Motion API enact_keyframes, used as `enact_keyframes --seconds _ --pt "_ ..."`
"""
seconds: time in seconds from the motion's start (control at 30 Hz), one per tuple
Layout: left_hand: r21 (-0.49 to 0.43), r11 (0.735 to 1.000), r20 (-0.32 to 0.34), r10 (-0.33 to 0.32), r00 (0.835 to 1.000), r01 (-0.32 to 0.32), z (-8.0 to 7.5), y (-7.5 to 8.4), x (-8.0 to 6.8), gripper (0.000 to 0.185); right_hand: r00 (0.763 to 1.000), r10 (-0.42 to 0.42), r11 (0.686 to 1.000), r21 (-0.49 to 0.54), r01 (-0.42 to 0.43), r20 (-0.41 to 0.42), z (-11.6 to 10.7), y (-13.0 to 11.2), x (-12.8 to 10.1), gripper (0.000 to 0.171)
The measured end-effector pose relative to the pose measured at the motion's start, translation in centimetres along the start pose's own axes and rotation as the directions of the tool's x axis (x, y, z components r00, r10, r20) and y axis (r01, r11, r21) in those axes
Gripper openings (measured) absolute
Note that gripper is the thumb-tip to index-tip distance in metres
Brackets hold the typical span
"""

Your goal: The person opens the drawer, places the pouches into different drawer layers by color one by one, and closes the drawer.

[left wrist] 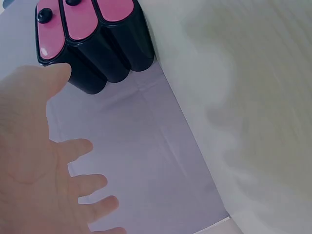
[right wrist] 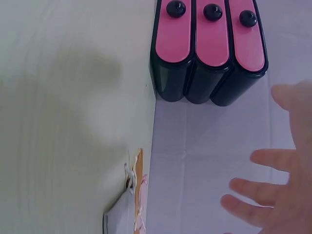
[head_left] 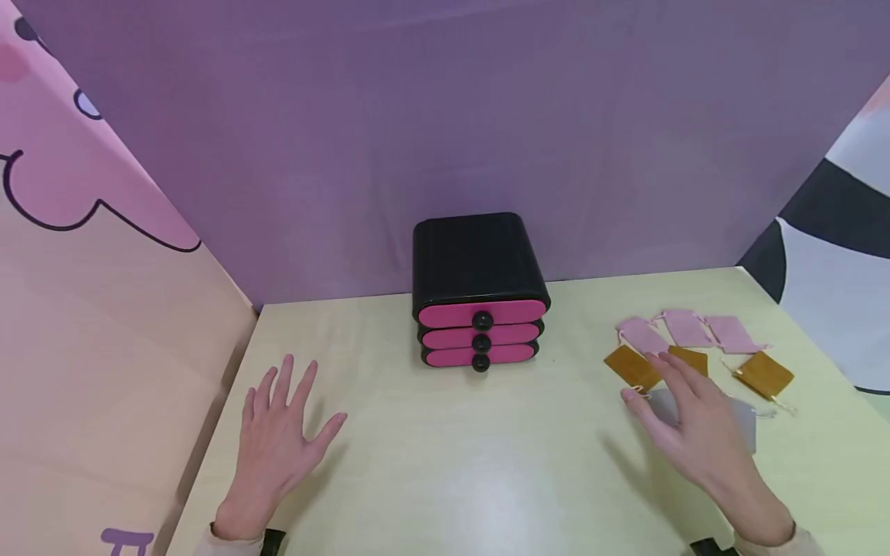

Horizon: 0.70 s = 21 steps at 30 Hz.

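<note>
Small pouches and a three-drawer chest on a pale worktop.
Left hand flat, fingers spread, holding nothing; right hand spread, hovering over the grey pouch amid gold and pink pouches. Reach under way, seemingly; closing the grip would need a lower hand. Drawer chest stands shut, well apart.

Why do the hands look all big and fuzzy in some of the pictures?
In the left wrist view the left hand sits very close to the camera, so it looks huge, pale and out of focus; the same goes for the right hand in the right wrist view. The drawer box stays sharp there. In the head view both hands are clearer and cast soft shadows on the table.
</note>
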<state>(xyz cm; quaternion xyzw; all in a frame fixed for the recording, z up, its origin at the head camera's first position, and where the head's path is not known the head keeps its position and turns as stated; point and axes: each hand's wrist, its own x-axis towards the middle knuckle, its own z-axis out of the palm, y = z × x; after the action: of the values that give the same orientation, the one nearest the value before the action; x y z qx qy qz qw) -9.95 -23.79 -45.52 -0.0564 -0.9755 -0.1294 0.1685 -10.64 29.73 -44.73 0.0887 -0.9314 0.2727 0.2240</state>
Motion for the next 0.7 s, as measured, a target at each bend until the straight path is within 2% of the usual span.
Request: enact_keyframes --seconds 0.3,0.5,0.7 --pt "-0.033 0.999 -0.007 -0.001 1.0 0.0 0.1 0.2 0.1 0.08 0.995 0.026 0.995 0.096 -0.017 -0.099 0.9 -1.9 0.9 0.049" --pt "-0.079 0.997 -0.017 -0.017 1.0 0.016 0.3 0.6 0.2 0.077 0.987 -0.011 0.989 0.145 0.035 -0.161 1.9 -3.0 1.9 0.041" --pt "-0.134 0.991 -0.036 -0.025 0.999 0.02 0.3 1.0 0.9 0.074 0.971 -0.055 0.965 0.239 0.112 -0.234 2.8 -4.2 3.0 0.037"
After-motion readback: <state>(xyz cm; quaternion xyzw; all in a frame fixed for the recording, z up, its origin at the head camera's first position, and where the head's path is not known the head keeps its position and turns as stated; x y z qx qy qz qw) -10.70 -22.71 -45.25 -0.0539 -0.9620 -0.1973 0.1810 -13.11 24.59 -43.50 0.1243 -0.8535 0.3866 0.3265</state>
